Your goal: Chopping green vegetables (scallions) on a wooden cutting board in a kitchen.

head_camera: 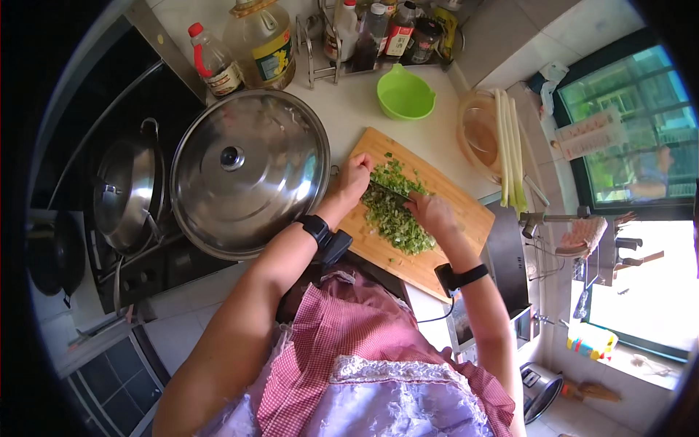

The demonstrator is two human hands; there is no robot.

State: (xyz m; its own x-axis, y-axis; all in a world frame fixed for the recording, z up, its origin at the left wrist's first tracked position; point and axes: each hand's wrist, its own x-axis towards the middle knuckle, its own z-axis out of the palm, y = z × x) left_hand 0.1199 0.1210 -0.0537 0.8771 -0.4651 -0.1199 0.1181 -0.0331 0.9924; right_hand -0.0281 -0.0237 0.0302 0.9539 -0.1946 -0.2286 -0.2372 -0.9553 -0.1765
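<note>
A wooden cutting board [464,226] lies at a slant on the counter. Chopped leafy greens [401,232] are heaped along its middle. Across them runs a dark kitchen knife [390,193], its edge down among the pieces. The fingers of my right hand [434,214] are wrapped around its handle, which is mostly hidden by them. At the opposite end, my left hand [355,177] is closed on the tip of the blade, near the board's left edge.
Left of the board sits a large steel lid [251,180], close to my left forearm. Beyond the board stands a green bowl [406,94]. Long pale green stalks [509,147] lie over a basin [476,134] at right. Oil bottle [267,46] and rack of condiment bottles [377,38] line the back.
</note>
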